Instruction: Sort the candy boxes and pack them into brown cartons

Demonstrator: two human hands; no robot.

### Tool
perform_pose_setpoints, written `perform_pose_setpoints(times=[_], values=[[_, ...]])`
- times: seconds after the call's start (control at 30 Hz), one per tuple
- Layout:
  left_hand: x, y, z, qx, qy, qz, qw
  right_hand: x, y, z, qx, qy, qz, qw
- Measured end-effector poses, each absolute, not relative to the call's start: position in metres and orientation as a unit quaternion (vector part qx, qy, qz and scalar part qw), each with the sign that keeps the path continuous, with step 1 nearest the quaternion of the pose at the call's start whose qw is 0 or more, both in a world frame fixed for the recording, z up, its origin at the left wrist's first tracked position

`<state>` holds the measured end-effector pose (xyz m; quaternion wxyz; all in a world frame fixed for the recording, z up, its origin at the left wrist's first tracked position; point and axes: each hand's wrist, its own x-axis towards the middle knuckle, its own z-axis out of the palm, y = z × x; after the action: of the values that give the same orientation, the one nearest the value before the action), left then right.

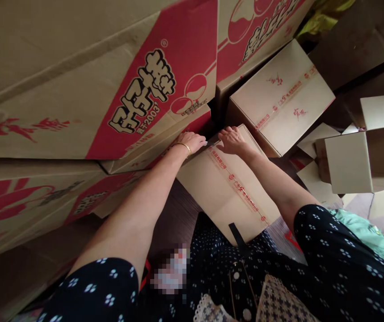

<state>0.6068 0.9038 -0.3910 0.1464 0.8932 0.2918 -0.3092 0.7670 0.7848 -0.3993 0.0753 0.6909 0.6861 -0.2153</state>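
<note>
In front of me lies a closed cardboard box [205, 179], with clear tape printed in red running along its top seam. My right hand [234, 139] rests on the box's far end, fingers spread over the top near the edge. My left hand [194, 142], with a gold bracelet at the wrist, is closed at the far left corner of the same box. A small pale tip shows at its fingers; what it belongs to is hidden. A dark strap [237, 235] lies over the near end of the box.
Large red-printed cartons [44, 89] are stacked at left and rise close to my left arm. Another taped box [282, 98] stands beyond my right hand. Open cartons [348, 163] with raised flaps are at right, near a mint-green cloth [373, 241].
</note>
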Motion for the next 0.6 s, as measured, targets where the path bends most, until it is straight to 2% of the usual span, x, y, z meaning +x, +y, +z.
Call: perform_pose_setpoints(times=[0.23, 0.6], values=[[0.606, 0.911, -0.403, 0.901, 0.271, -0.299, 0.156, 0.771, 0.81, -0.402, 0.671, 0.68, -0.26, 0.137], [0.608, 0.923, -0.415, 0.891, 0.233, -0.346, 0.178, 0.767, 0.804, -0.404, 0.678, 0.665, -0.286, 0.128]])
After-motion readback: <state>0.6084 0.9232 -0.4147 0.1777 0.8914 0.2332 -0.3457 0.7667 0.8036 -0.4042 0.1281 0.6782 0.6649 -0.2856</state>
